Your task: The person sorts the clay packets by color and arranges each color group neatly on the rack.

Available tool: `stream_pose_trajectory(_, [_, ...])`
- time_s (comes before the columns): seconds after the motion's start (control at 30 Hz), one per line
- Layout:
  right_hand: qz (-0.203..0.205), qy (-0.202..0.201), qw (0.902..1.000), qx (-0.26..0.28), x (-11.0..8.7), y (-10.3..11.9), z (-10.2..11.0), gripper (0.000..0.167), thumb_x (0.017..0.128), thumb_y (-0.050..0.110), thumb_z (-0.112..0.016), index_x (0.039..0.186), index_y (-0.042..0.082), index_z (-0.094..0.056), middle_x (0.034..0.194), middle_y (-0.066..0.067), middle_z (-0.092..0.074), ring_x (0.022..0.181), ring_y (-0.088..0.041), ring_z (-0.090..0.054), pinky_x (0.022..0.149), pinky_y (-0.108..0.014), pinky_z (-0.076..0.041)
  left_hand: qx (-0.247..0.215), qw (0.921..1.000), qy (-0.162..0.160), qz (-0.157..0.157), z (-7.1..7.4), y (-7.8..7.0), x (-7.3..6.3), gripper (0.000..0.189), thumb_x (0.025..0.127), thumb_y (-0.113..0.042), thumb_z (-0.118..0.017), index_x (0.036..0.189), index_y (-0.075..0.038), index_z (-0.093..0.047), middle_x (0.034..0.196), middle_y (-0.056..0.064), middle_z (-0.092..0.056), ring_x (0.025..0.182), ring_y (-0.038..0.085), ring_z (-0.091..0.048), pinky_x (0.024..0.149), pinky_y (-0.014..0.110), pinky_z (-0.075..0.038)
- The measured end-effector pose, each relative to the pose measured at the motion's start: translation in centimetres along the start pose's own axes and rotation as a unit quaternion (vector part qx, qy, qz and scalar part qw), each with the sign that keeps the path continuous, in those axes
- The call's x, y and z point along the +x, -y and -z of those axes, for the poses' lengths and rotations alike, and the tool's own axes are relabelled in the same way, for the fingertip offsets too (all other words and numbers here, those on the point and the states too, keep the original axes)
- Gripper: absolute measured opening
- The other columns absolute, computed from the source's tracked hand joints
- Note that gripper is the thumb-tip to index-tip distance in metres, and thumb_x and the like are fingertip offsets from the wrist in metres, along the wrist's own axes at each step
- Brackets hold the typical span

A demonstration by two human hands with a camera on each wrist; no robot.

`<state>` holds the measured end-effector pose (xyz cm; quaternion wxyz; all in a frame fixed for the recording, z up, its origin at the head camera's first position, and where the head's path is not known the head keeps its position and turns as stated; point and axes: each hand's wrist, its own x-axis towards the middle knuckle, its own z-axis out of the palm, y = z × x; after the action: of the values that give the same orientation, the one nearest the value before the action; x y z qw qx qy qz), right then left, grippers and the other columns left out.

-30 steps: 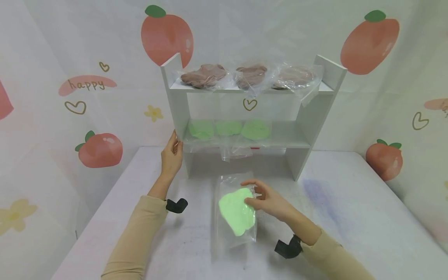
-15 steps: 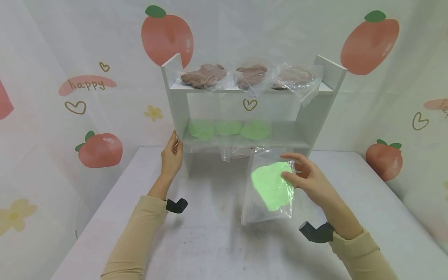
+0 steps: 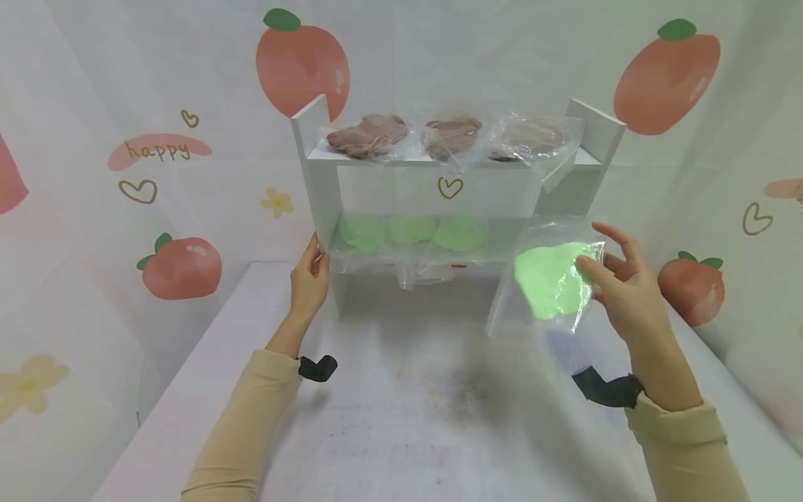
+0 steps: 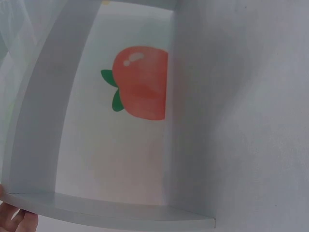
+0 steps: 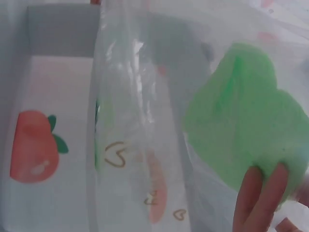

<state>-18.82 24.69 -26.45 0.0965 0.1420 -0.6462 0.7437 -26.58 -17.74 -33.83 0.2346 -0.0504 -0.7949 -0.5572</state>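
Observation:
My right hand (image 3: 633, 293) pinches the right edge of a clear plastic bag (image 3: 511, 307) with a flat bright-green piece (image 3: 552, 279) inside. The bag hangs tilted in front of the right end of the middle shelf. In the right wrist view, fingers (image 5: 263, 198) press against the green piece through the plastic. On the other side, my left hand (image 3: 310, 275) holds the left side panel of a white shelf rack (image 3: 320, 188) by its edge. The left wrist view shows fingers (image 4: 19, 220) on that panel at the lower left corner.
Three bagged green pieces (image 3: 410, 229) lie side by side on the middle shelf, left and centre, their plastic hanging over its front edge. Bagged brown pieces (image 3: 452, 136) fill the top shelf. The rack stands on a white table (image 3: 389, 418) before a fruit-printed curtain (image 3: 207, 56).
My right hand has lifted the bagged green piece off the area before the rack and carried it up and right, to the middle shelf's right end. The left hand stays on the side panel.

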Motion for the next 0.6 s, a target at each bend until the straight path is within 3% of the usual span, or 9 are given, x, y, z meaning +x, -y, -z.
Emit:
stream_pose_trajectory(0.13, [0.014,-0.036,0.9989,-0.026,1.2,-0.1,-0.1,0.045,0.088,0.004,-0.061,0.128,0.022,-0.05,0.081,0.004,-0.055,0.061,-0.002,-0.055,0.049,-0.013,-0.048,0.0,1.0,0.001,0.001,0.1,-1.3,-0.5,0.051,0.096,0.001,-0.042,0.145,0.001,-0.027,0.137,0.032,-0.043,0.123,0.044,-0.048,0.103,0.049,-0.045])
stream_pose_trajectory(0.2, [0.022,-0.046,0.9971,-0.056,2.0,-0.4,-0.3,0.038,0.087,0.005,-0.062,0.122,0.019,-0.056,0.081,0.005,-0.056,0.058,-0.001,-0.056,0.048,-0.013,-0.049,0.004,1.0,-0.001,-0.002,0.1,-0.9,-0.3,0.051,0.097,-0.001,-0.042,0.145,-0.001,-0.027,0.137,0.032,-0.043,0.123,0.043,-0.049,0.102,0.048,-0.045])
stream_pose_trajectory(0.3, [0.028,-0.055,0.9846,-0.163,3.3,-0.9,-0.8,0.025,0.089,0.011,-0.061,0.112,0.02,-0.063,0.088,0.008,-0.055,0.059,0.003,-0.057,0.048,-0.012,-0.051,0.008,0.9999,-0.006,-0.008,-0.1,0.3,0.1,0.051,0.097,-0.003,-0.043,0.146,-0.005,-0.027,0.137,0.03,-0.044,0.123,0.042,-0.049,0.102,0.047,-0.046])
stream_pose_trajectory(0.37, [0.026,-0.062,0.9704,-0.232,4.2,-1.3,-1.1,0.02,0.09,0.015,-0.06,0.11,0.018,-0.064,0.096,0.011,-0.052,0.061,0.006,-0.057,0.05,-0.012,-0.052,0.011,0.9999,-0.007,-0.011,-0.2,1.0,0.4,0.052,0.098,-0.005,-0.043,0.147,-0.007,-0.027,0.138,0.029,-0.044,0.124,0.04,-0.049,0.102,0.046,-0.046])
stream_pose_trajectory(0.43, [0.015,-0.066,0.9568,-0.283,5.0,-1.7,-1.3,0.022,0.092,0.019,-0.057,0.113,0.014,-0.062,0.101,0.014,-0.048,0.065,0.008,-0.057,0.052,-0.011,-0.053,0.005,0.9999,-0.008,-0.01,-0.2,1.2,0.4,0.051,0.098,-0.006,-0.044,0.147,-0.008,-0.028,0.139,0.027,-0.044,0.125,0.04,-0.049,0.103,0.045,-0.046])
stream_pose_trajectory(0.5, [-0.002,-0.066,0.9534,-0.294,5.8,-2.1,-1.4,0.03,0.093,0.021,-0.055,0.119,0.007,-0.059,0.103,0.013,-0.047,0.068,0.008,-0.056,0.055,-0.011,-0.054,0.0,1.0,-0.005,-0.005,-0.2,1.0,0.4,0.052,0.098,-0.005,-0.043,0.147,-0.007,-0.027,0.14,0.028,-0.042,0.125,0.04,-0.048,0.103,0.046,-0.045])
stream_pose_trajectory(0.6, [-0.033,-0.057,0.9528,-0.296,6.8,-2.7,-1.5,0.043,0.094,0.024,-0.052,0.129,0.001,-0.051,0.108,0.005,-0.048,0.073,0.009,-0.054,0.06,-0.01,-0.054,0.0,1.0,-0.002,-0.002,0.0,-0.3,-0.2,0.051,0.097,-0.003,-0.042,0.146,-0.003,-0.027,0.139,0.029,-0.042,0.125,0.042,-0.048,0.104,0.047,-0.045])
